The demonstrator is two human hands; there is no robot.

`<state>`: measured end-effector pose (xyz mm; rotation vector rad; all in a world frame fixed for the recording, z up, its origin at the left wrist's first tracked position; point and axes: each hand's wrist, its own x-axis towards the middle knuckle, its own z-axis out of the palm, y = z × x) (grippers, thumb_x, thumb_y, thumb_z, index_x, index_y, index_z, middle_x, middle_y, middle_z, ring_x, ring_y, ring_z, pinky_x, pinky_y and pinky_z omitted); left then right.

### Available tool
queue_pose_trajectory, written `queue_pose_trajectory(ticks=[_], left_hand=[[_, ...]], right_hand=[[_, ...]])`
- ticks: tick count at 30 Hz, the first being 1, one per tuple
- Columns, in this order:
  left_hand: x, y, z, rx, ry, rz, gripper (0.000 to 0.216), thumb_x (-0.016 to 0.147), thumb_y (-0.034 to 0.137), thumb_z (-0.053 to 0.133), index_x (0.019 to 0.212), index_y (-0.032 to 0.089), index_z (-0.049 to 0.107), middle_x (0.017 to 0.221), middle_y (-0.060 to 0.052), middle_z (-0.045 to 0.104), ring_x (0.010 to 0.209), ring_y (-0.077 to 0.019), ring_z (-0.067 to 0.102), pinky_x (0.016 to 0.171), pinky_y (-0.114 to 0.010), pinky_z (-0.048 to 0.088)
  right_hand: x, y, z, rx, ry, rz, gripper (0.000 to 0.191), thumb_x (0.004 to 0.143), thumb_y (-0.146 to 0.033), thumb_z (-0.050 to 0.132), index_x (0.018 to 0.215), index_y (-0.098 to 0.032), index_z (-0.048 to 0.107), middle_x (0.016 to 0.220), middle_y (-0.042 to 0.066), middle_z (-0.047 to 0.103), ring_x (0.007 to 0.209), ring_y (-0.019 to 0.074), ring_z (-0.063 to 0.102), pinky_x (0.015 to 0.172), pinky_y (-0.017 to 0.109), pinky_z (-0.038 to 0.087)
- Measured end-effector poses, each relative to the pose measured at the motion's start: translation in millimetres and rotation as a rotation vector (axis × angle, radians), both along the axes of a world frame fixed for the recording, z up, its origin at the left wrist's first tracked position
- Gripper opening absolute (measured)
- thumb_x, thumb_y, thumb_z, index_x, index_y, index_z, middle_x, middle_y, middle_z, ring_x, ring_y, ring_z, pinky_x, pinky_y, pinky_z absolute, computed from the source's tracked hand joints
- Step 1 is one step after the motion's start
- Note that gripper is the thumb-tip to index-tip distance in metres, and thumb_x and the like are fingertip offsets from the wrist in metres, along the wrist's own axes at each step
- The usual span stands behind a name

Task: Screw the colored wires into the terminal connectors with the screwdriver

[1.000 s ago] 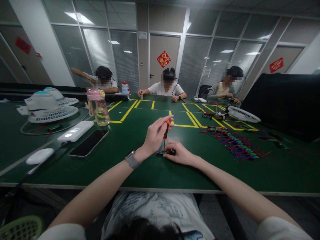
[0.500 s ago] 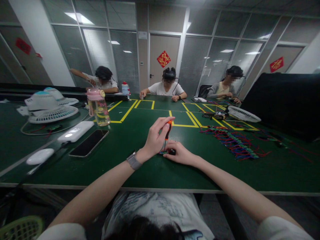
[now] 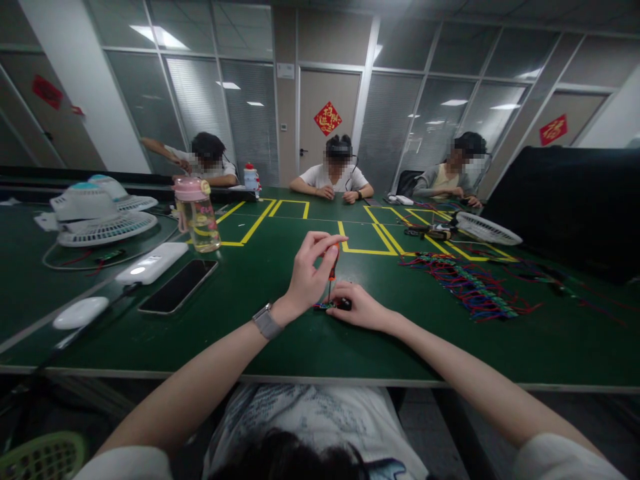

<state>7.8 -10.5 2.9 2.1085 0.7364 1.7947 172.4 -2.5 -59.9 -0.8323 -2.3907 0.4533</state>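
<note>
My left hand [image 3: 311,268] is closed on the orange and black handle of a screwdriver [image 3: 333,272], which stands nearly upright with its shaft pointing down. The tip meets a small green circuit board [image 3: 325,306] on the table, though the exact contact point is too small to make out. My right hand [image 3: 357,307] rests on the table, its fingers closed at the board's right side. A small black part [image 3: 345,304] shows beside those fingers, and they partly cover the board.
Wired circuit boards [image 3: 470,287] lie in a row at right. To the left are a phone [image 3: 179,286], a white power bank [image 3: 152,263], a pink-lidded bottle [image 3: 197,213] and white fans [image 3: 103,217]. Several people sit across the green table [image 3: 280,353].
The screwdriver handle has turned slightly in my left fingers and my left hand has shifted a little left. My right hand stays put. The person opposite has drawn one hand inward.
</note>
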Motion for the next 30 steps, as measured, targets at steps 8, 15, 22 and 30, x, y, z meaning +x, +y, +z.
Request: queue_pose_trajectory(ticks=[8, 15, 22, 30], left_hand=[[0.0, 3.5, -0.8, -0.058, -0.044, -0.082, 0.026, 0.095, 0.024, 0.049, 0.117, 0.022, 0.063, 0.109, -0.007, 0.065, 0.092, -0.0152, 0.064, 0.076, -0.026, 0.053], [-1.1, 2.1, 0.3, 0.027, -0.029, 0.065, 0.012, 0.088, 0.025, 0.061, 0.096, 0.021, 0.069, 0.090, -0.002, 0.056, 0.082, -0.0129, 0.057, 0.072, -0.024, 0.049], [-2.3, 2.3, 0.3, 0.001, -0.002, -0.025, 0.030, 0.098, 0.024, 0.040, 0.116, 0.022, 0.064, 0.111, -0.007, 0.061, 0.100, -0.0162, 0.060, 0.087, -0.029, 0.049], [-0.2, 2.9, 1.8, -0.021, -0.050, -0.012, 0.020, 0.091, 0.021, 0.056, 0.109, 0.020, 0.066, 0.097, -0.004, 0.067, 0.084, -0.0128, 0.063, 0.075, -0.025, 0.051]], right_hand=[[-0.3, -0.3, 1.3, 0.005, -0.013, 0.000, 0.014, 0.082, -0.023, 0.067, 0.094, -0.016, 0.072, 0.081, 0.005, 0.064, 0.074, 0.0160, 0.057, 0.069, 0.028, 0.047], [-0.1, 0.1, 0.9, 0.015, -0.022, -0.006, 0.013, 0.082, -0.023, 0.068, 0.093, -0.016, 0.071, 0.082, 0.005, 0.063, 0.075, 0.0163, 0.056, 0.069, 0.028, 0.046], [0.1, 0.5, 0.2, 0.018, -0.017, 0.003, 0.013, 0.083, -0.023, 0.067, 0.093, -0.016, 0.071, 0.082, 0.005, 0.063, 0.074, 0.0157, 0.056, 0.069, 0.028, 0.047], [0.4, -0.2, 1.3, 0.000, -0.027, -0.007, 0.013, 0.082, -0.023, 0.067, 0.093, -0.016, 0.071, 0.082, 0.005, 0.063, 0.075, 0.0164, 0.056, 0.068, 0.028, 0.046]])
